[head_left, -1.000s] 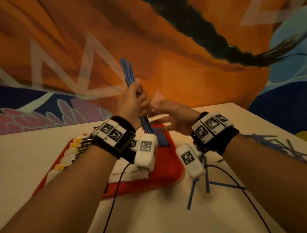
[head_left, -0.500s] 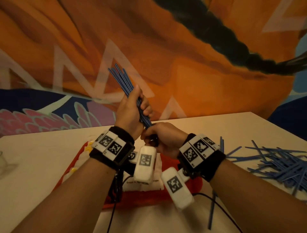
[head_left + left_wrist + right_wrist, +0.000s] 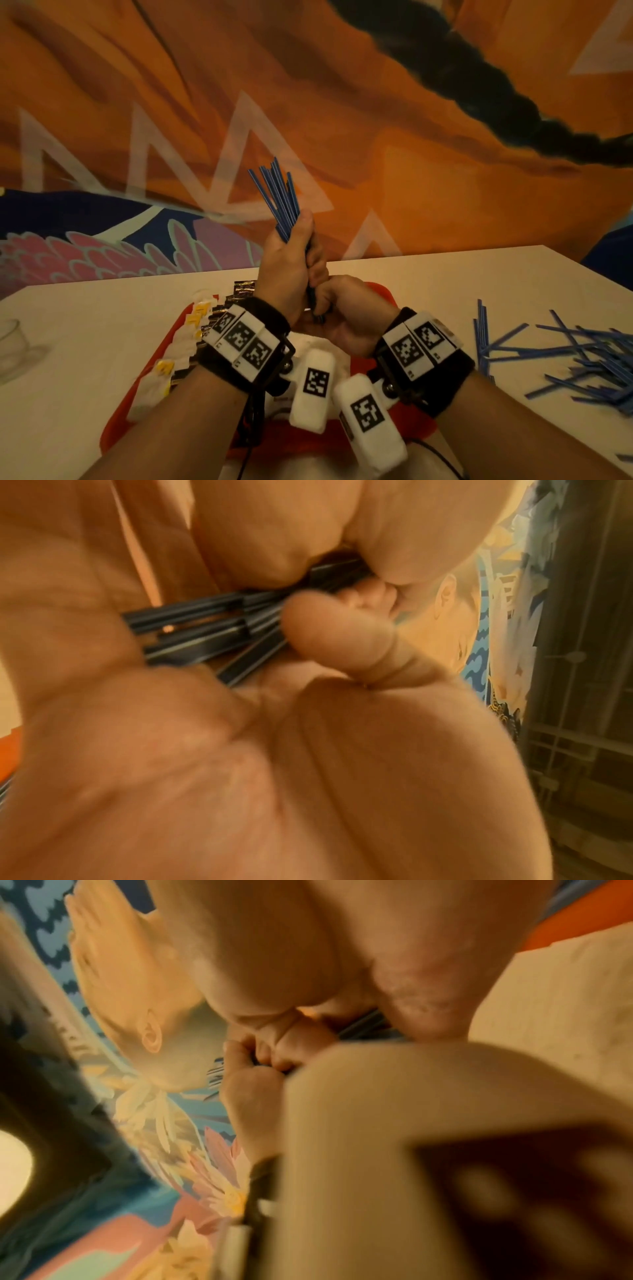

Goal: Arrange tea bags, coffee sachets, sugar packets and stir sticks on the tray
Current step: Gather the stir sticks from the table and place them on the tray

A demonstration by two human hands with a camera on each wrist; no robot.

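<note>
Wall mural (image 3: pixel 342 102): orange ground with a dark braided band and pale triangle outlines, pink and blue petal shapes lower left; fills the background behind the desk.

Desk (image 3: pixel 85 342): pale top, carries all items below.

Tray (image 3: pixel 383 291): red, at desk centre, directly under both wrists; much of it is covered by the forearms and wrist units.

Loose stir sticks (image 3: pixel 582 359): blue, scattered in a crossed heap on the desk to the right of the tray, well apart from the hands; a few lie straighter near the right wrist.

Tea bags (image 3: pixel 178 349): white, with yellow tags, in an overlapping row along the tray's left side.

Coffee sachets (image 3: pixel 245 289): dark, ribbed-looking row just beside the tea bags, toward the tray's far left corner; mostly hidden by the left wrist.

Sugar packets (image 3: pixel 318 342): white paper on the tray between the wrists, only partly seen; identity uncertain.

Left hand (image 3: pixel 287 270): raised above the tray, fingers curled round the held bundle at mid-length.

Right hand (image 3: pixel 346 311): just below and touching the left hand, fingers wrapped round the bundle's lower end.

Held bundle of stir sticks (image 3: pixel 277 195): blue, near upright, tilted slightly left, tips fanned above the left hand; seen close in the left wrist view (image 3: pixel 205 631).

Glass (image 3: pixel 13 346): clear, at the desk's left edge.
</note>
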